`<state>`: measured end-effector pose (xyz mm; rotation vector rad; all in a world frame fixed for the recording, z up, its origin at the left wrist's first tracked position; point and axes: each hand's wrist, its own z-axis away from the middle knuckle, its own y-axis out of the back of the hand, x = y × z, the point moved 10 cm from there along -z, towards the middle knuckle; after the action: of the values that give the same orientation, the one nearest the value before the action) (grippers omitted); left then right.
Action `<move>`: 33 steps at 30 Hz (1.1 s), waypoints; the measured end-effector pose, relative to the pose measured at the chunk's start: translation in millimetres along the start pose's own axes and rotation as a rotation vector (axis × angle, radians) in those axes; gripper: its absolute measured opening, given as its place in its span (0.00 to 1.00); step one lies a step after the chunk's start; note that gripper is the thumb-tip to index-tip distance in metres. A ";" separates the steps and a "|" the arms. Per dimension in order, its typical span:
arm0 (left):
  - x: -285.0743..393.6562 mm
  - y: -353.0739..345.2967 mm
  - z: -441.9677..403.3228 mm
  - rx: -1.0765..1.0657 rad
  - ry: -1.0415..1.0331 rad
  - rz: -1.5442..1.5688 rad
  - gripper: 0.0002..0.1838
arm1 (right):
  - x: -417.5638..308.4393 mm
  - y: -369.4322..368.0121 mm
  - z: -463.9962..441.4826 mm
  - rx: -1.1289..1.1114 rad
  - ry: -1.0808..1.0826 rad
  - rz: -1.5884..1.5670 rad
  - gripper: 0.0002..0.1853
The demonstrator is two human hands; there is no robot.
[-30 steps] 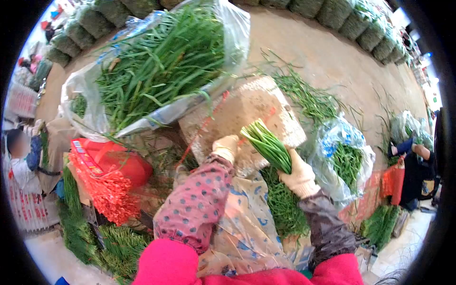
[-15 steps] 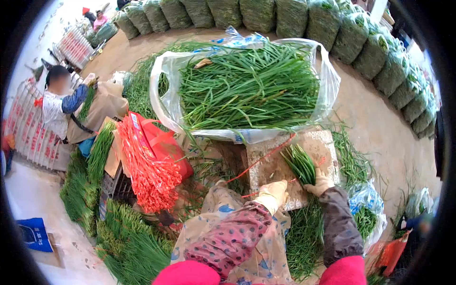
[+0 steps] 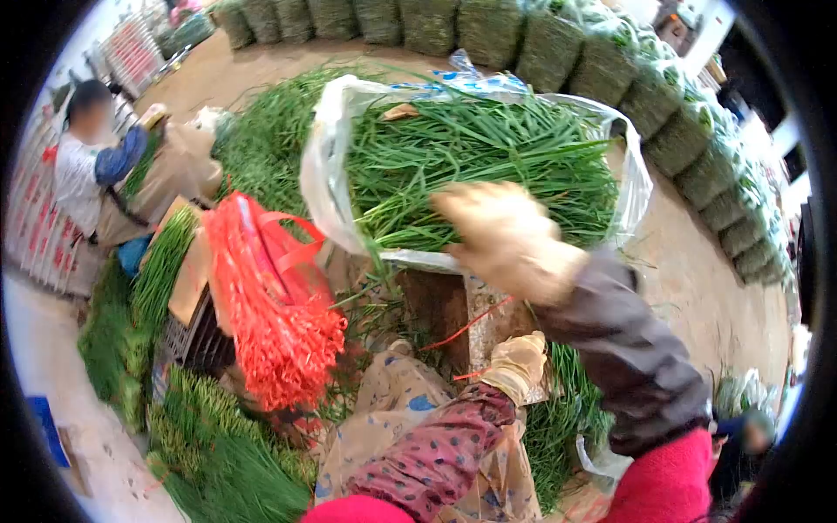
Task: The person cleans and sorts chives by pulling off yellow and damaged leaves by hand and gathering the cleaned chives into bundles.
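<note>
Above the near edge of a clear plastic bag [image 3: 325, 166] is my right hand [image 3: 501, 235], gloved and blurred by motion. Its fingers and thumb reach apart towards the long green garlic chives [image 3: 488, 139] heaped in the bag, with nothing seen between them. Lower down, my left hand [image 3: 516, 366], in a pale glove, is closed at the near end of a worn board [image 3: 484, 318]. A thin red tie [image 3: 468, 376] runs into its fist. Another red tie [image 3: 462, 331] lies across the board's left edge. My right arm hides most of the board.
To the left, a thick bunch of red ties [image 3: 270, 314] hangs by a red bag [image 3: 301, 248] and a dark crate [image 3: 196, 336]. Bundled chives [image 3: 235, 453] lie at the lower left. A person [image 3: 91, 166] sits at the left holding greens. Full sacks [image 3: 488, 39] line the back.
My right hand has left the small chive bundle on the board and moved up and left over the bag. That bundle is now out of sight. My left hand stays closed near the board.
</note>
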<state>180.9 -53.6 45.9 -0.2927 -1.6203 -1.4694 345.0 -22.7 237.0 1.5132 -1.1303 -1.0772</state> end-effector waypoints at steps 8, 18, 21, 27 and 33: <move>-3.0 8.5 -3.5 -0.024 -0.054 -0.004 0.11 | 4.5 -170.6 -109.8 -0.448 -0.092 0.258 0.18; -9.0 24.2 -0.7 0.031 -0.072 0.036 0.12 | 5.4 -201.6 -104.2 -0.626 -0.141 0.107 0.16; -11.2 30.0 -0.3 0.060 -0.072 0.053 0.12 | 2.6 -202.0 -101.8 -0.677 -0.142 0.094 0.15; -9.6 44.1 0.2 0.162 -0.095 0.094 0.13 | 5.1 -195.7 -94.1 -0.818 -0.147 0.080 0.13; -4.3 89.4 2.0 0.448 -0.160 0.197 0.14 | 51.4 -71.7 -106.3 -0.396 -0.291 -0.309 0.27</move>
<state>244.2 -26.5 103.0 -0.3080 -1.9367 -0.9228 469.2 -44.5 180.5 1.2623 -0.8174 -1.6679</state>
